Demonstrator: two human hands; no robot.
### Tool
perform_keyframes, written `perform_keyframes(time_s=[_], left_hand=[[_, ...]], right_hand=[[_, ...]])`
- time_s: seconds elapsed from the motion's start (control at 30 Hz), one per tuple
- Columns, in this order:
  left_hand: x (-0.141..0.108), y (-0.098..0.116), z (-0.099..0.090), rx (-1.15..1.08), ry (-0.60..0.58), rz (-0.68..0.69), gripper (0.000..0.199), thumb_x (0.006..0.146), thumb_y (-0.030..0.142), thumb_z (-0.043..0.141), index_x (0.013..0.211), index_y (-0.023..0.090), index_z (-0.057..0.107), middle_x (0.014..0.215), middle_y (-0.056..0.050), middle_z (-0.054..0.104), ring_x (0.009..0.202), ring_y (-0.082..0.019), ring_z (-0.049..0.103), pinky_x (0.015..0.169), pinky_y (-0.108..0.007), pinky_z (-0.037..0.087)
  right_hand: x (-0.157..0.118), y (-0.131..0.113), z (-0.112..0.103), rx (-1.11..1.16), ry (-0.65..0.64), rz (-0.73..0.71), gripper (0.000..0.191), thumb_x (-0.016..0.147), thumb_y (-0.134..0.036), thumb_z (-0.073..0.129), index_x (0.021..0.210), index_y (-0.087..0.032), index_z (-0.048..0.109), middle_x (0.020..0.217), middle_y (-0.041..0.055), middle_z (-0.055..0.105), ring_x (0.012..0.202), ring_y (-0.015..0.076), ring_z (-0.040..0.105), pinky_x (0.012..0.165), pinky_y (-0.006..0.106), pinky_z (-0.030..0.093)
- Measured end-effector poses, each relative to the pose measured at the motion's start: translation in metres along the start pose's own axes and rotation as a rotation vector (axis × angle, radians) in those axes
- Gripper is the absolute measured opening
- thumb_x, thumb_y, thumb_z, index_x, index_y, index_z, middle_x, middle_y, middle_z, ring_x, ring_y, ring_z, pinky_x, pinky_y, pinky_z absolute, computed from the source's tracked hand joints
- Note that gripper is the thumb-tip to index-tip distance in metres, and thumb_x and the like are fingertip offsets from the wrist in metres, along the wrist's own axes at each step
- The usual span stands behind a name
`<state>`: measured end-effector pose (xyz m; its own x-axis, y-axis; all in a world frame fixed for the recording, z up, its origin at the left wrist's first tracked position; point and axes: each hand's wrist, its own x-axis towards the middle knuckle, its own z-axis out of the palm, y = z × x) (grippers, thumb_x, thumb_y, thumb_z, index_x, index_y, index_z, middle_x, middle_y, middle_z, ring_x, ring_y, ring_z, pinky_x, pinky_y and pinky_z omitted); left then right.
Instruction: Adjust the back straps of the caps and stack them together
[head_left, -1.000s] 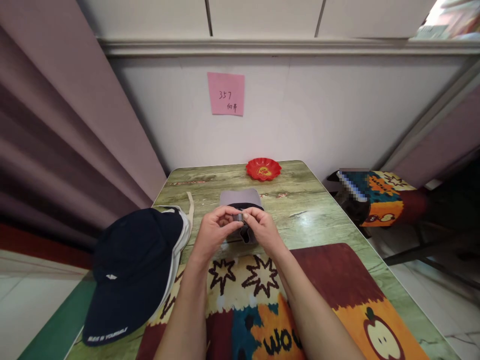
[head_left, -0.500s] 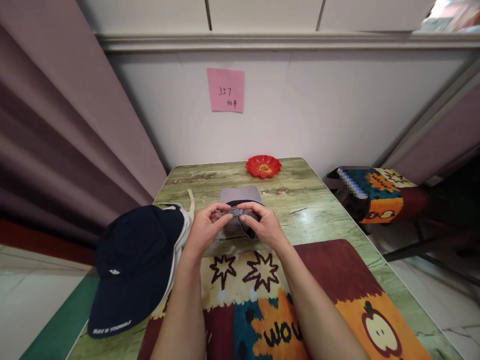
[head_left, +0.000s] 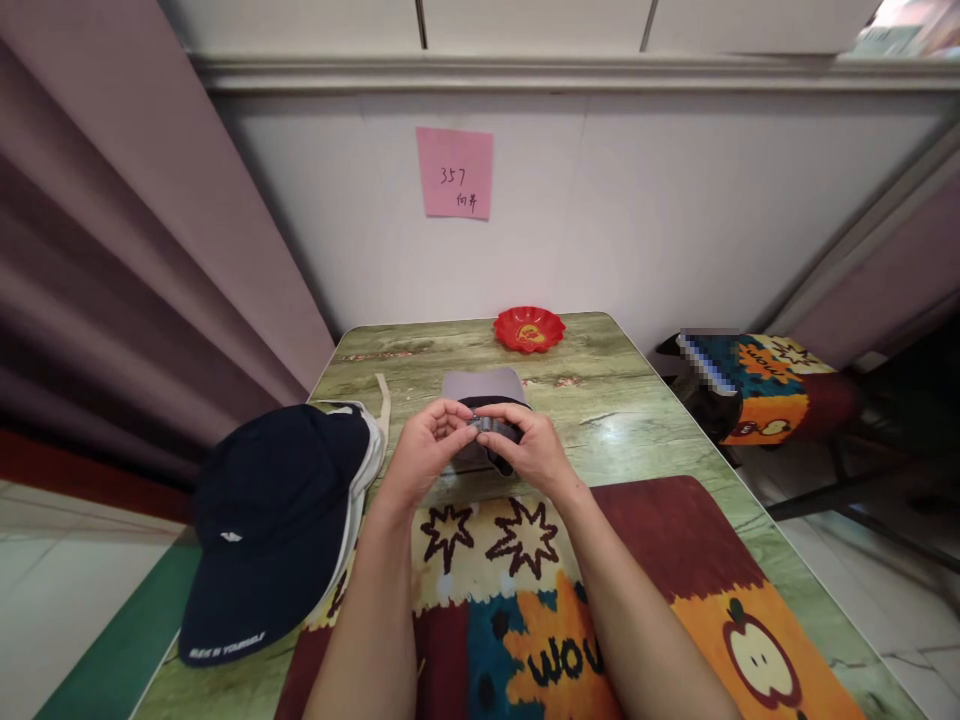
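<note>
Mauve-grey across the smooth, gently curved brim, black along the band at its near side: a pale cap [head_left: 484, 384] over the middle of the green wood-patterned table [head_left: 615, 420], just beyond the printed mat [head_left: 652, 530]. Brim toward the wall [head_left: 637, 210], crown mostly hidden behind the fingers. Cannot tell whether resting on the table or held slightly off it.

At the near side, a grey strap [head_left: 501, 429], bowed into a short arc, with a dark loop hanging below. Small grey fitting between the fingertips, too small to make out. Left hand [head_left: 421, 452]: thumb and forefinger pinched on the strap's left end, other fingers curled behind. Right hand [head_left: 534, 450]: thumb beneath, fingers above, pinched on the strap right beside the left fingertips.

Left of the hands, a navy cap [head_left: 274, 500], brim toward the near edge with white lettering, against a white cap [head_left: 351, 530] mostly hidden beneath, and a cream strip [head_left: 385, 395] near the latter. Toward the far edge, a red scalloped dish [head_left: 505, 334] with a yellow design; above, on the wall, a pink note [head_left: 455, 172] marked 357.
</note>
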<state>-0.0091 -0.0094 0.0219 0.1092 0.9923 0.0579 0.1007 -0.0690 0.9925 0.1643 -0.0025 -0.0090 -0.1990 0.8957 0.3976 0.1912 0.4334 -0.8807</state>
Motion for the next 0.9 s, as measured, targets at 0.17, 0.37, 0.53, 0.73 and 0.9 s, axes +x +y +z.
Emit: perform_keyframes(time_s=[0.17, 0.37, 0.53, 0.73, 0.9], left_hand=[[-0.001, 0.001, -0.001, 0.058, -0.020, -0.058, 0.022, 0.073, 0.036, 0.072, 0.073, 0.017, 0.060, 0.061, 0.005, 0.051, 0.053, -0.009, 0.042, 0.052, -0.021, 0.034], [-0.004, 0.003, -0.005, 0.099, -0.031, -0.041, 0.022, 0.077, 0.036, 0.068, 0.072, 0.017, 0.058, 0.062, 0.005, 0.049, 0.056, -0.009, 0.041, 0.054, -0.021, 0.033], [-0.004, 0.003, -0.008, 0.143, -0.045, -0.002, 0.022, 0.079, 0.037, 0.066, 0.073, 0.018, 0.058, 0.063, 0.004, 0.048, 0.057, -0.010, 0.042, 0.054, -0.021, 0.034], [-0.004, 0.004, 0.000, 0.235, -0.031, 0.042, 0.028, 0.081, 0.038, 0.067, 0.102, 0.019, 0.066, 0.080, 0.001, 0.062, 0.050, -0.008, 0.039, 0.046, -0.021, 0.033], [-0.002, 0.003, 0.002, 0.262, -0.118, 0.035, 0.026, 0.084, 0.042, 0.062, 0.085, 0.018, 0.071, 0.074, 0.000, 0.065, 0.056, -0.011, 0.049, 0.050, -0.022, 0.038]], right_hand=[[0.001, -0.004, -0.002, -0.051, 0.012, -0.033, 0.020, 0.082, -0.025, 0.071, 0.102, -0.025, 0.074, 0.103, 0.0022, 0.076, 0.096, 0.0197, 0.069, 0.089, 0.032, 0.050], [0.001, -0.005, -0.004, -0.176, 0.002, -0.069, 0.018, 0.082, -0.024, 0.073, 0.099, -0.026, 0.074, 0.101, 0.0018, 0.077, 0.093, 0.0209, 0.069, 0.090, 0.035, 0.049], [0.001, -0.006, -0.007, -0.221, -0.001, -0.059, 0.017, 0.082, -0.025, 0.073, 0.098, -0.028, 0.075, 0.100, 0.0026, 0.077, 0.094, 0.0227, 0.068, 0.091, 0.039, 0.048], [0.001, -0.007, -0.010, -0.087, -0.054, -0.023, 0.025, 0.082, -0.023, 0.070, 0.107, -0.026, 0.072, 0.106, 0.0028, 0.075, 0.096, 0.0198, 0.068, 0.088, 0.033, 0.049], [0.000, -0.007, -0.012, -0.081, -0.093, 0.055, 0.033, 0.079, -0.025, 0.073, 0.111, -0.023, 0.069, 0.091, 0.0006, 0.075, 0.085, 0.0180, 0.069, 0.081, 0.030, 0.049]])
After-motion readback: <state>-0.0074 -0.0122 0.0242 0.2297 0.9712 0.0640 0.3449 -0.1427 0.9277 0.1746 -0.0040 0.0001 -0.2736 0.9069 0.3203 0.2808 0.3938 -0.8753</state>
